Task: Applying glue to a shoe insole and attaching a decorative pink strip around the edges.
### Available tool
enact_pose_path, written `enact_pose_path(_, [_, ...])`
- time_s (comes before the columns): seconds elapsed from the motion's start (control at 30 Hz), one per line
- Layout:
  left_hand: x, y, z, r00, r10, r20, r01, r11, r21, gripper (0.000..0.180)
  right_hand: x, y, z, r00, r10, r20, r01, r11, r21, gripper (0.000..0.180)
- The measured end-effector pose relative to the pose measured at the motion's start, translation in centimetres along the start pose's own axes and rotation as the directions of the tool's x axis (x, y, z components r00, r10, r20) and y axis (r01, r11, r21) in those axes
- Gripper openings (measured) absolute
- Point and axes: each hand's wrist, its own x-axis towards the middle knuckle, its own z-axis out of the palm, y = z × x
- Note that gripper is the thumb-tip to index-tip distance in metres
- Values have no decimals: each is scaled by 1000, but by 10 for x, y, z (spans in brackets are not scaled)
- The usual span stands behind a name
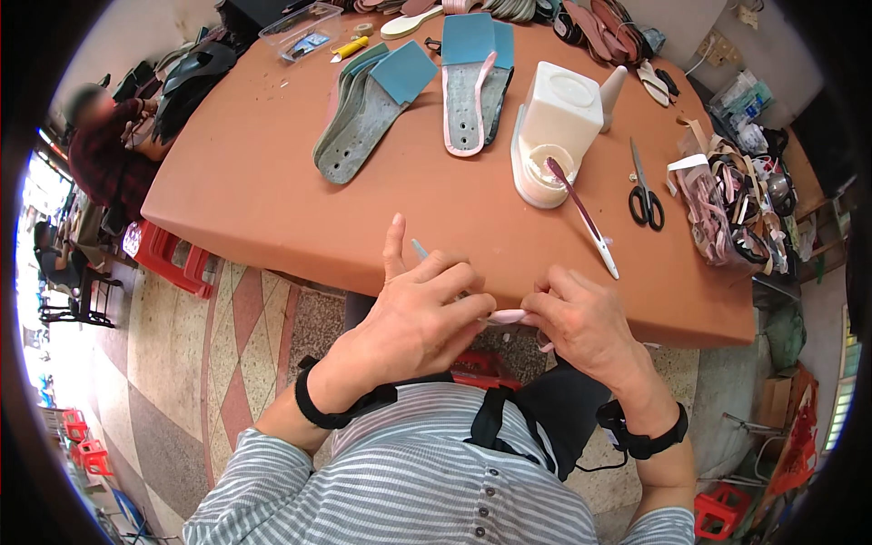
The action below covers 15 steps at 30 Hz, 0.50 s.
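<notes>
Pale pink narrow strip [507,316]: between the hands, long axis roughly left-right, equally near both.
Left hand [409,313]: fingers curled closed on its left end.
Right hand [584,320]: pinching its right end.

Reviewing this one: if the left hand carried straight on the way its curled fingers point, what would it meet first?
Probably the right hand, across from the left hand toward picture right, with the pink strip between them; depth is unclear from one view.
</notes>
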Motion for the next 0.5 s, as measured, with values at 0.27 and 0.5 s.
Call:
enact_pose_path(0.27, [11,15,19,990,78,122,-102,973,209,9,4,-11,0,1000,16,-22,-16,1000,10,13])
enact_pose_path(0.5, [8,5,23,998,56,30,-61,975,215,8,-7,-2,-4,980,172,-97,-139,949,283,13])
